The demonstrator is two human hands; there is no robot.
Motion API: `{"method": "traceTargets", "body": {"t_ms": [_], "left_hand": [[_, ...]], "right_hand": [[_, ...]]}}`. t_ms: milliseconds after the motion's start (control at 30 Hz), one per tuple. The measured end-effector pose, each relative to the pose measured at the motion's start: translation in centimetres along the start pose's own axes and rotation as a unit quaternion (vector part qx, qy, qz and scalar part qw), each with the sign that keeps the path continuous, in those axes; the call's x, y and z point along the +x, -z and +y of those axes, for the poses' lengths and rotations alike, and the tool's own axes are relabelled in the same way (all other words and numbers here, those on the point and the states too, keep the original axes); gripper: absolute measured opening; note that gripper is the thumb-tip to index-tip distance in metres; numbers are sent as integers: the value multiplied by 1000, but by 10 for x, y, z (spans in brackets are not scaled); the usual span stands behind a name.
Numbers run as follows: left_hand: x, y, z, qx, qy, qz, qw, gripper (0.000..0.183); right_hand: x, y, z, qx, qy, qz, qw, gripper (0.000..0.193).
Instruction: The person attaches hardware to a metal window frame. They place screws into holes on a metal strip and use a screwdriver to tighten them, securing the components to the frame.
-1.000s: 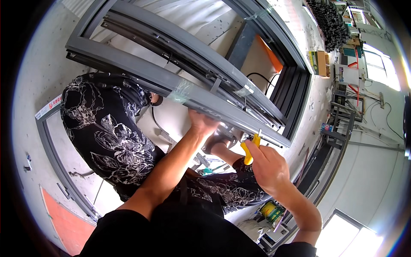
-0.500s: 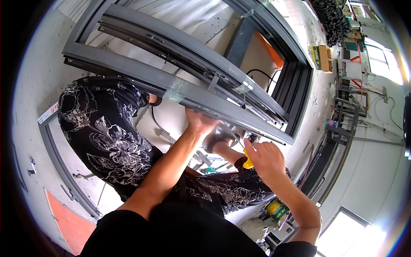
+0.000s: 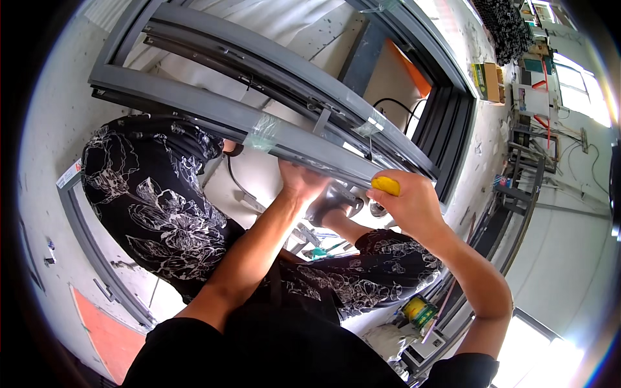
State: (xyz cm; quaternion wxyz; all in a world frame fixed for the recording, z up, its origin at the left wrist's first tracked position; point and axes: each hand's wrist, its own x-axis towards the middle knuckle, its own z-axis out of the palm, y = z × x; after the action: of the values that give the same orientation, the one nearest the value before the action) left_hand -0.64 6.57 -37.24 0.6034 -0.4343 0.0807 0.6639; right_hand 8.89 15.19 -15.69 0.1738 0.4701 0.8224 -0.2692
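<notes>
White-and-red label point(image 3: 68, 174), left edge. Grey rail point(image 3: 194, 103): long axis slants down rightward. Right hand point(image 3: 414, 202) grips yellow handle point(image 3: 386, 185); left hand point(image 3: 301, 182) at rail, finger closure unclear.

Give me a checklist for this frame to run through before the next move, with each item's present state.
1. Right hand gripping the yellow handle: ok.
2. Tool tip seated: cannot tell, it is out of sight.
3. Left hand at the near grey bar: ok, though its fingers are partly hidden.
4. Clear tape on that bar: ok, in place.
5. Sandalled foot well away from the bar: cannot tell, depth is unclear.
</notes>
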Motion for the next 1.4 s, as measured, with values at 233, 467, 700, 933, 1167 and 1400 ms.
{"method": "traceTargets", "body": {"t_ms": [233,467,700,933,1167,1400], "left_hand": [[7,12,1,-2,-5,13,1000,65],[-10,-11,-4,16,-16,28,999,62],[-2,-2,-2,-1,-23,-2,1000,64],[4,11,4,1,-2,-67,998,61],[0,0,1,-9,4,-11,1000,58],[1,-2,-1,-10,-22,-22,999,62]], "right_hand": [[-4,-1,2,-116,114,-32,986,22],[-15,-18,2,-4,52,0,999,30],[-25,-11,-10,304,-71,-20,950,33],[-21,7,-6,18,128,58,990,32],[-20,11,13,551,-169,-106,810,36],[-25,10,18,380,-91,-102,915,46]]}}
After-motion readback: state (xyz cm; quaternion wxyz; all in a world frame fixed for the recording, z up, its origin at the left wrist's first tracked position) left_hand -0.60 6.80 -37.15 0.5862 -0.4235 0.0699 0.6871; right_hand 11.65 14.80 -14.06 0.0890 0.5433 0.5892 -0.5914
